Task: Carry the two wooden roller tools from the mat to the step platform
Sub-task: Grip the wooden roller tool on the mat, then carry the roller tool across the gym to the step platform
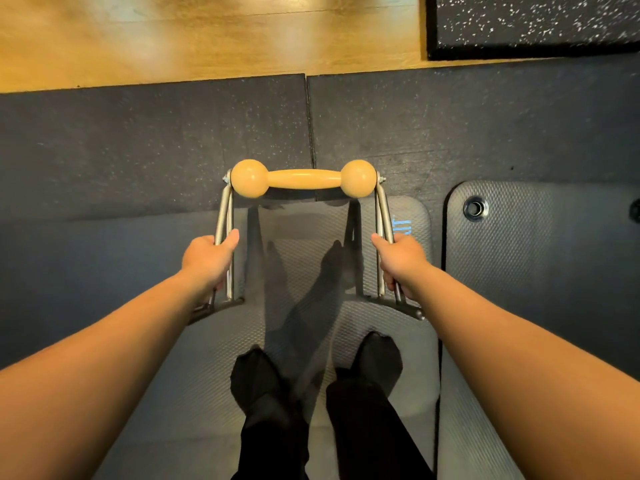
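A wooden roller tool (304,178) hangs in the air in front of me: a pale wood bar with a ball at each end, bolted between two metal side frames. My left hand (209,259) is closed around the left metal frame (225,216). My right hand (398,259) grips the right metal frame (382,216). The tool is held level above a grey ribbed mat (391,327) on which my feet (313,379) stand. Only one roller tool is in view. No step platform is visible.
A second grey mat (519,271) with a metal eyelet lies to the right. Dark speckled rubber floor tiles (156,140) stretch ahead, then a wooden floor (207,32). A black speckled slab (533,22) sits at the top right.
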A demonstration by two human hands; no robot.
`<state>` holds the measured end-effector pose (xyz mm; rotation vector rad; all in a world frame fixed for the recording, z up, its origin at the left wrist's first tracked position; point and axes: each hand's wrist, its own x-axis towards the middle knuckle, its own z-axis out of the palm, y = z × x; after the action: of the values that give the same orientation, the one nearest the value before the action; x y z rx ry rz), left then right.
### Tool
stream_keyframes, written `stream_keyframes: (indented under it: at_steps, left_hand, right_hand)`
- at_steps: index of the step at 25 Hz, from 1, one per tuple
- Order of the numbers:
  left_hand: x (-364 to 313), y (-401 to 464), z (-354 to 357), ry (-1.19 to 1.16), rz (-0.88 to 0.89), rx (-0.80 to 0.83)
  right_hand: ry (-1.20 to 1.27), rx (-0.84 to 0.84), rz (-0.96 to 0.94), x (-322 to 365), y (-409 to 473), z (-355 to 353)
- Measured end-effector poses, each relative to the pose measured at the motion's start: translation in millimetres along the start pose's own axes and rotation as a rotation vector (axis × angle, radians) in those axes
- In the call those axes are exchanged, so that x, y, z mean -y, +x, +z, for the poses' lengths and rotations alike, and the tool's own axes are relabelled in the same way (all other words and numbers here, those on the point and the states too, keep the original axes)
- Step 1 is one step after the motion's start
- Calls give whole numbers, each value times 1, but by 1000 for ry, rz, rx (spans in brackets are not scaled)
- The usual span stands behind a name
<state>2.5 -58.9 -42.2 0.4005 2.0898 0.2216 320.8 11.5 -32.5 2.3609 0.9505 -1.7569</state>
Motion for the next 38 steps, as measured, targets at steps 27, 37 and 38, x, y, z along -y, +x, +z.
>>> stream_keyframes:
  at_steps: [27,37,38]
  left_hand:
    - [-397,-551,-393,-702,931,-377]
    - [-470,-803,-561,-836,1296,-213]
    - [-470,-824,-572,-832,1332,-210]
  right_hand:
    - [619,-244,-828,362,-631,-337]
    - [690,-380,-1182,431,-915,-427]
    - [710,-375,-1203,432,-938,-433]
